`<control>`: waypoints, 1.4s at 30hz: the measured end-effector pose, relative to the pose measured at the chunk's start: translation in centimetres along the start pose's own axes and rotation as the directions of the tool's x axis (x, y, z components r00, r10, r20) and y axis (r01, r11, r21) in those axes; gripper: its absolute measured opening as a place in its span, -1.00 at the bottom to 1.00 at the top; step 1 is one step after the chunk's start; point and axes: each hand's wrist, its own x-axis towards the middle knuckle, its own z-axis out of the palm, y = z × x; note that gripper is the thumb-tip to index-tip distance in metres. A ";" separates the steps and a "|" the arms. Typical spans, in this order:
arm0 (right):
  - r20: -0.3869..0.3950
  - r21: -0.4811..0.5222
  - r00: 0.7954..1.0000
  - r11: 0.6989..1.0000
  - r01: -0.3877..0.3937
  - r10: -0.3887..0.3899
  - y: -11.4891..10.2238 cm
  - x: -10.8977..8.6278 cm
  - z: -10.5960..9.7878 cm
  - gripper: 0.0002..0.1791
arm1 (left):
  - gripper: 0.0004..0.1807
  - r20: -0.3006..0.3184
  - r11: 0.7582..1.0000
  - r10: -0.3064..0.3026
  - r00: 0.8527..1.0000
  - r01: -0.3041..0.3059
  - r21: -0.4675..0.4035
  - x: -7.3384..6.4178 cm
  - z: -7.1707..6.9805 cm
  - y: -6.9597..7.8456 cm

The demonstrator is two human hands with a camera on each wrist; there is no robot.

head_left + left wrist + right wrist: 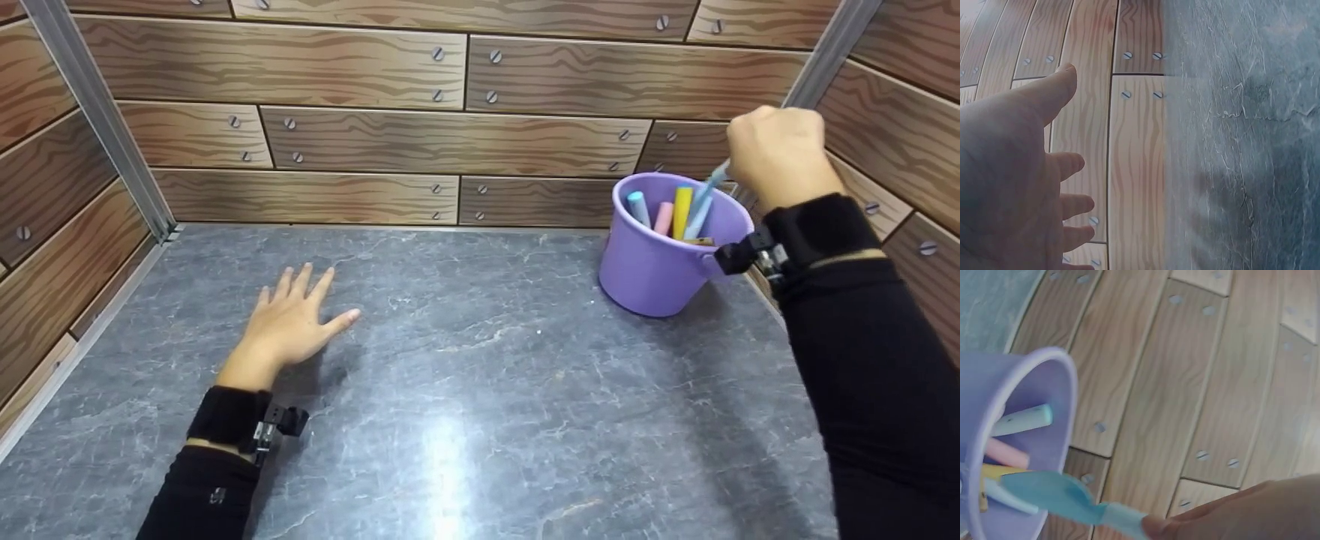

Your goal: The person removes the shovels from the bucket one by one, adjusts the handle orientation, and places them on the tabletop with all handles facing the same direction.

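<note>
A purple bucket [652,277] stands at the right rear of the table. My right hand [784,154] is raised above its right rim and grips a blue spoon-shaped tool [1053,492] by its pale handle. The tool's broad, rounded teal end points down at the bucket's mouth. Inside the bucket are a blue-tipped stick [637,208], a pink one [664,219], a yellow one [682,211] and a pale blue one [1010,498]; their lower parts are hidden. Over the left side of the table, my left hand [289,326] is spread with nothing in it.
The grey marbled table [450,337] is bounded by wood-patterned walls at the back [360,142] and both sides. A metal post [105,120] stands in the left rear corner, another [832,52] in the right one.
</note>
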 end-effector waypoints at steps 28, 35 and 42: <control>-0.242 0.786 0.925 0.618 0.012 0.291 -12.4 -5.9 7.5 -0.53 | 0.02 -0.047 0.999 0.011 0.999 -0.013 -0.039 0.2 -0.3 1.1; -0.296 0.902 0.912 0.397 0.169 0.284 -17.9 -6.7 9.4 -0.73 | -0.17 -0.183 0.994 0.042 0.982 -0.059 -0.090 -0.1 -0.7 2.6; -0.249 0.955 0.925 0.234 0.184 0.286 -21.2 -7.0 11.3 -0.78 | -0.21 -0.239 0.989 0.083 0.967 -0.110 -0.102 -0.7 -1.2 4.0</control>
